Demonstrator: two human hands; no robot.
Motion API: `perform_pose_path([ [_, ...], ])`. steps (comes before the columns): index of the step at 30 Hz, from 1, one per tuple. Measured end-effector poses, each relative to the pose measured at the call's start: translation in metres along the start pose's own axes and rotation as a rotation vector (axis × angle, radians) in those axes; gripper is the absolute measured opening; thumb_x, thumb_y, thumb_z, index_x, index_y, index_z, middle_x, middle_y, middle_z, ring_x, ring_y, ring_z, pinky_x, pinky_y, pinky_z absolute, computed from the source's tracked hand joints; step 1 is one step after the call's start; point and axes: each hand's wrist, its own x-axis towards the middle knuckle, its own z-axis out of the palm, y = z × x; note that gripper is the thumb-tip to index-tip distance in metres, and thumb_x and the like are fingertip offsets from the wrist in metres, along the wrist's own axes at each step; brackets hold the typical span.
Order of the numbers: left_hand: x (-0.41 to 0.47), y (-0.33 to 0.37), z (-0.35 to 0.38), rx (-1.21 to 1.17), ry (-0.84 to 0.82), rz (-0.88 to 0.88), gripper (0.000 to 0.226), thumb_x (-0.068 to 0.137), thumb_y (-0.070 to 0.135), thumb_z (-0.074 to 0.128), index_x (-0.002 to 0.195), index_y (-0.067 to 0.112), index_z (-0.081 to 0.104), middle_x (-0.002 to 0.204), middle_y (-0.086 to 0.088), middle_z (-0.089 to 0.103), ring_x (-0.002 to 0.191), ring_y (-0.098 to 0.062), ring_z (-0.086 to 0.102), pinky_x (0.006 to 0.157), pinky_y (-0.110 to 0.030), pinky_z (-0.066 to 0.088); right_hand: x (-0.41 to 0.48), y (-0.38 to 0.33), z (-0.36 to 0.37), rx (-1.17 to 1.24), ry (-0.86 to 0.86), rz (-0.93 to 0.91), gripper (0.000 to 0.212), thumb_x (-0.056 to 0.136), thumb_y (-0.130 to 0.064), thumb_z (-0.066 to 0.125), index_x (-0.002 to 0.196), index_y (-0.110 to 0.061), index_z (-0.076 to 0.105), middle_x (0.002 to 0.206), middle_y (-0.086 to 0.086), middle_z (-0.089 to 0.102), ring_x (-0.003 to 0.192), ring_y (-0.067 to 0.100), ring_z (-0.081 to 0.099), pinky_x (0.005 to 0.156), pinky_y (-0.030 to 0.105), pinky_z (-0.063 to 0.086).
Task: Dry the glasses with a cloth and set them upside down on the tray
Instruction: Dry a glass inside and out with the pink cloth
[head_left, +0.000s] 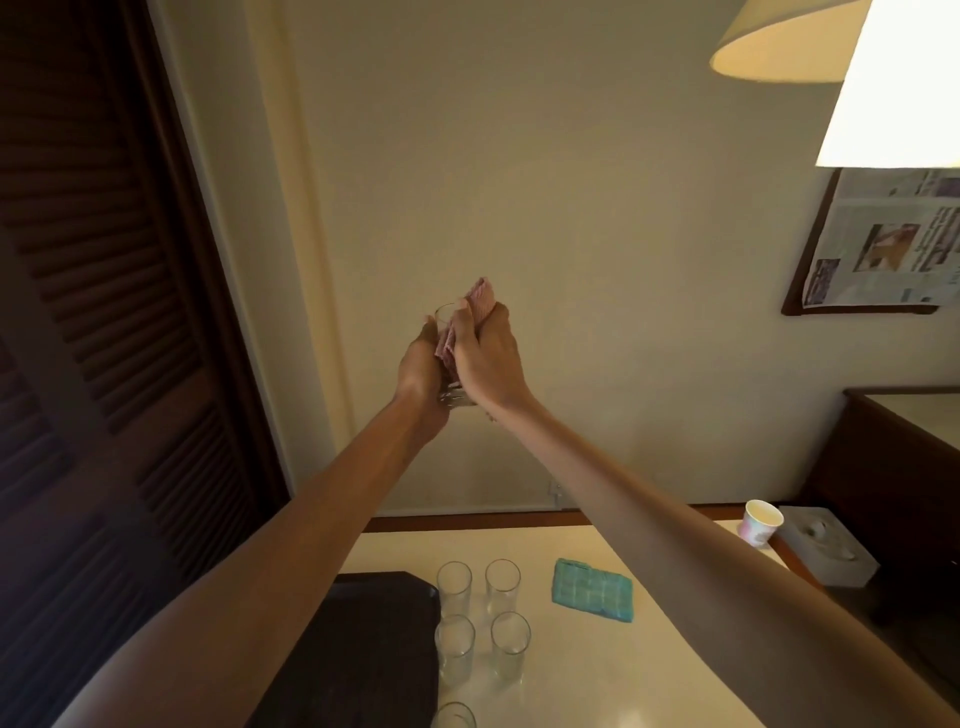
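1. Your left hand is wrapped around the glass, which you hold up at arm's length in front of the wall, probably so light shows any damp spots.
2. Your right hand grips the pink cloth bunched against the glass's side and mouth, so this looks like the wiping step.
3. The tray lies low on the left of the table; what shows of it carries nothing.
4. Five glasses stand just beside the tray's right edge, seemingly rim-up. I judge they are waiting to be dried.
5. A teal cloth lies near them, and a paper cup and tissue box sit well apart to the right.
6. Your lowering path to the tray passes over those glasses, so mind knocking them. The lampshade hangs clear.
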Motion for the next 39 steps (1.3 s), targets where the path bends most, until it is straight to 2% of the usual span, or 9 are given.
perform_pose_path([
  [3,0.0,-0.002,0.003,0.058,-0.039,0.046,0.059,0.107,0.061,0.033,0.105,0.024,0.078,0.098,-0.005,0.08,0.088,-0.019,0.075,0.074,-0.035,0.057,0.015,-0.002,0.001,0.138,-0.03,0.238,0.062,0.097,-0.065,0.033,0.109,-0.011,0.06,0.092,0.0,0.067,0.086,0.018,0.067,0.08,0.033,0.051],
  [8,0.005,0.007,-0.002,0.101,0.093,0.039,0.055,0.098,0.062,0.054,0.114,0.014,0.075,0.093,-0.003,0.078,0.084,-0.019,0.074,0.058,-0.025,0.051,0.01,0.009,0.017,0.334,-0.156,0.513,0.07,0.091,-0.072,0.031,0.092,-0.016,0.074,0.087,0.012,0.076,0.084,0.03,0.074,0.088,0.049,0.059],
  [12,0.023,0.006,-0.019,0.052,0.115,0.016,0.094,0.069,0.079,0.074,0.134,0.011,0.062,0.118,-0.011,0.076,0.101,-0.027,0.077,0.081,-0.038,0.058,-0.007,0.014,0.022,0.131,-0.21,0.344,0.067,0.099,-0.064,0.024,0.108,-0.01,0.063,0.099,0.012,0.072,0.091,0.026,0.07,0.091,0.044,0.056],
  [17,0.015,0.007,-0.011,0.017,0.059,0.042,0.059,0.106,0.059,0.04,0.115,0.011,0.073,0.096,-0.006,0.078,0.089,-0.023,0.075,0.061,-0.028,0.054,0.008,0.003,0.019,0.007,-0.036,-0.053,0.043,0.103,-0.052,0.039,0.119,-0.013,0.046,0.119,0.009,0.062,0.104,0.023,0.064,0.085,0.035,0.051],
  [23,0.005,0.011,-0.004,0.143,0.088,0.041,0.06,0.098,0.066,0.048,0.115,0.017,0.076,0.105,-0.007,0.077,0.093,-0.022,0.072,0.076,-0.036,0.055,0.03,0.005,0.019,0.31,-0.093,0.402,0.072,0.096,-0.067,0.026,0.07,-0.018,0.071,0.08,0.011,0.075,0.082,0.031,0.073,0.091,0.05,0.056],
  [26,0.009,0.014,-0.007,0.135,0.116,0.052,0.054,0.098,0.059,0.056,0.113,0.011,0.074,0.095,-0.006,0.078,0.087,-0.02,0.074,0.071,-0.033,0.055,0.02,0.014,0.028,0.366,-0.132,0.504,0.072,0.097,-0.067,0.024,0.082,-0.016,0.072,0.08,0.014,0.075,0.082,0.032,0.073,0.091,0.053,0.057],
  [30,0.019,0.015,-0.014,0.134,0.147,0.109,0.045,0.103,0.055,0.052,0.108,0.013,0.069,0.102,-0.007,0.077,0.099,-0.027,0.074,0.088,-0.04,0.058,0.0,0.014,0.033,0.174,-0.129,0.33,0.069,0.098,-0.066,0.025,0.111,-0.008,0.061,0.098,0.012,0.071,0.09,0.028,0.071,0.085,0.043,0.058],
  [35,0.019,0.016,-0.015,0.071,0.079,0.07,0.069,0.111,0.049,0.034,0.099,-0.008,0.07,0.078,-0.025,0.071,0.076,-0.026,0.07,0.055,-0.022,0.053,0.009,0.005,0.028,0.068,0.036,-0.023,0.039,0.101,-0.052,0.043,0.118,-0.017,0.046,0.103,-0.002,0.063,0.085,0.013,0.065,0.072,0.032,0.057],
  [39,0.018,0.019,-0.01,0.235,-0.004,0.092,0.066,0.101,0.071,0.036,0.108,0.022,0.079,0.101,-0.001,0.08,0.099,-0.019,0.074,0.082,-0.035,0.059,0.035,0.003,0.027,0.163,-0.039,0.244,0.078,0.086,-0.079,0.029,0.106,-0.014,0.065,0.096,0.007,0.073,0.088,0.023,0.071,0.085,0.042,0.058],
])
